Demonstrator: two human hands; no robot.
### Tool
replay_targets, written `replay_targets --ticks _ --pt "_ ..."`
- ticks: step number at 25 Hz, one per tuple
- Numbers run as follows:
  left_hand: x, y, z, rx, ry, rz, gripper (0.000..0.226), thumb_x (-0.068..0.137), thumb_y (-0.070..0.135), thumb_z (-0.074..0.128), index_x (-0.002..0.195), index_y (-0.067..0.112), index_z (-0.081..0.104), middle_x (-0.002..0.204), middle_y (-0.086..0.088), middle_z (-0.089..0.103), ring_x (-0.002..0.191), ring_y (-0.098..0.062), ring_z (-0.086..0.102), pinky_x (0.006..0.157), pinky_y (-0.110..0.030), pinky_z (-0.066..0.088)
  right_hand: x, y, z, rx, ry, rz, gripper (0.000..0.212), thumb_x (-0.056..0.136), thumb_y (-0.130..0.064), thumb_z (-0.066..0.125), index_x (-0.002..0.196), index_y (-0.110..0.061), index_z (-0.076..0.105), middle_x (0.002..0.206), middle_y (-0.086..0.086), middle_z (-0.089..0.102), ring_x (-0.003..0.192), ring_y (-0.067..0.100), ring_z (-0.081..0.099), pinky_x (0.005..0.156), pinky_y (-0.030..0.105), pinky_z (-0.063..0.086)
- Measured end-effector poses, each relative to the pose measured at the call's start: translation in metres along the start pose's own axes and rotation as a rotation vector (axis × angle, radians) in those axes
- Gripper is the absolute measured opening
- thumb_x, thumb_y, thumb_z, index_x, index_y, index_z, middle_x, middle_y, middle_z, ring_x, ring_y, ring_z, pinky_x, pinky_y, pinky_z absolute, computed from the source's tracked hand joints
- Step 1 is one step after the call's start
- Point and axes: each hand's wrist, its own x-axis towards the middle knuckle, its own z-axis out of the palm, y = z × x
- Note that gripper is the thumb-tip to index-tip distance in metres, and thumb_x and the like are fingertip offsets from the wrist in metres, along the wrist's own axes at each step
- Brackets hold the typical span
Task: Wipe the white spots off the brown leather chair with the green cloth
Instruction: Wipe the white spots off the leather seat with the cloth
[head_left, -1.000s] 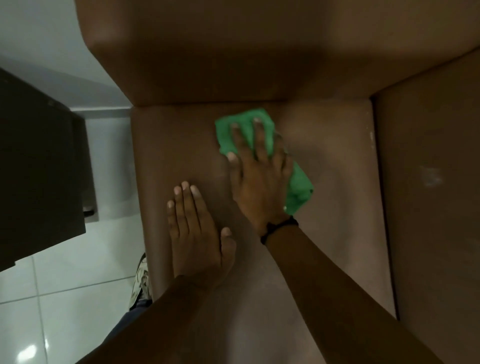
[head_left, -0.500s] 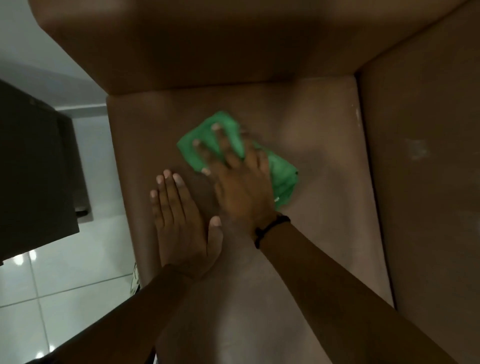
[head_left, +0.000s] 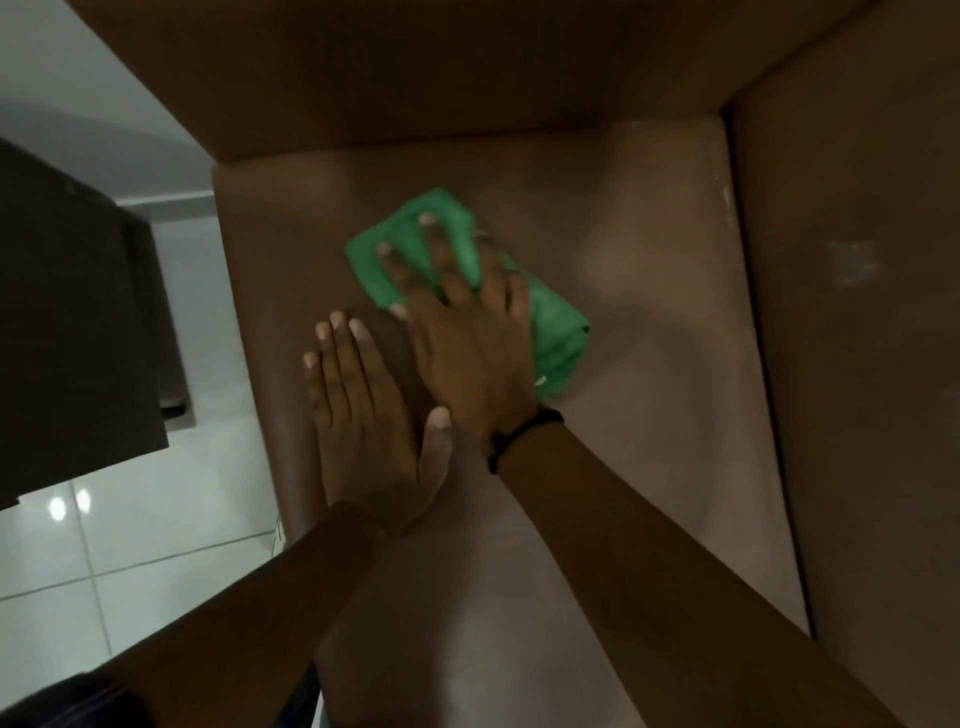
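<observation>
The brown leather chair (head_left: 649, 364) fills most of the view, its seat cushion below me. My right hand (head_left: 467, 343) presses flat on the green cloth (head_left: 558, 332), fingers spread over its far-left part; the cloth's right end sticks out beside my wrist. My left hand (head_left: 369, 415) lies flat on the seat just left of the right hand, fingers together, holding nothing. A whitish smudge (head_left: 854, 262) shows on the panel at the right, and small white flecks (head_left: 726, 195) mark the seat's right edge.
A dark cabinet (head_left: 72, 332) stands to the left over a pale tiled floor (head_left: 130, 525). The chair's back panel (head_left: 415, 73) rises along the top and a side panel (head_left: 857, 415) along the right.
My right hand slid the cloth toward the left across the seat, then held about there. The left hand stayed flat beside it. The view shifted slightly.
</observation>
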Motion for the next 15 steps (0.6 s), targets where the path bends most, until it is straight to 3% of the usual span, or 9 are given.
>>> replay_targets --ticks 3,5,8,10,13,15 --pt "-0.001 0.001 -0.005 -0.043 -0.011 -0.006 0.103 0.111 0.069 0.015 0.174 -0.012 0.016 0.183 -0.035 0.018 0.173 -0.049 0.015 0.145 -0.049 -0.001 -0.048 0.022 -0.018 -0.036 -0.113 -0.138 0.054 0.11 -0.061 0.039 0.163 -0.051 0.037 0.178 -0.011 0.026 0.162 0.032 0.026 0.118 0.053 0.03" --pt "0.0 0.002 -0.008 -0.035 -0.041 -0.024 0.103 0.109 0.072 0.015 0.176 -0.006 0.017 0.184 -0.031 0.017 0.174 -0.048 0.012 0.144 -0.05 -0.003 -0.069 0.059 -0.031 -0.061 -0.114 0.026 0.056 0.11 -0.064 0.038 0.164 -0.052 0.032 0.179 -0.011 0.022 0.161 0.033 0.028 0.118 0.056 0.035" --pt "0.002 0.001 -0.002 0.042 -0.059 0.023 0.095 0.108 0.074 0.022 0.181 0.013 0.02 0.187 -0.024 0.017 0.174 -0.049 0.009 0.143 -0.055 -0.005 -0.047 0.082 -0.029 -0.069 -0.054 0.33 0.063 0.108 -0.07 0.029 0.167 -0.051 0.023 0.181 -0.004 0.016 0.159 0.041 0.026 0.117 0.067 0.03" --pt "0.003 -0.002 0.004 0.088 -0.06 0.064 0.09 0.107 0.074 0.03 0.181 0.022 0.023 0.187 -0.022 0.018 0.173 -0.053 0.01 0.142 -0.06 -0.002 -0.044 0.08 -0.021 -0.112 -0.066 0.25 0.064 0.108 -0.072 0.025 0.168 -0.05 0.021 0.181 -0.003 0.014 0.156 0.043 0.03 0.115 0.066 0.028" --pt "0.001 0.0 -0.002 0.093 -0.104 0.078 0.088 0.108 0.075 0.031 0.181 0.026 0.025 0.187 -0.023 0.017 0.171 -0.059 0.013 0.139 -0.072 0.009 -0.114 0.097 -0.039 -0.133 -0.105 0.017 0.056 0.111 -0.062 0.03 0.166 -0.051 0.026 0.18 -0.006 0.019 0.148 0.039 0.042 0.109 0.056 0.037" --pt "-0.001 0.007 -0.007 0.108 -0.158 0.082 0.09 0.106 0.078 0.032 0.181 0.028 0.026 0.188 -0.023 0.015 0.169 -0.062 0.012 0.133 -0.08 0.012 -0.164 0.118 -0.058 -0.114 -0.123 0.181 0.053 0.111 -0.054 0.038 0.163 -0.048 0.038 0.178 -0.004 0.026 0.143 0.041 0.049 0.106 0.056 0.044"
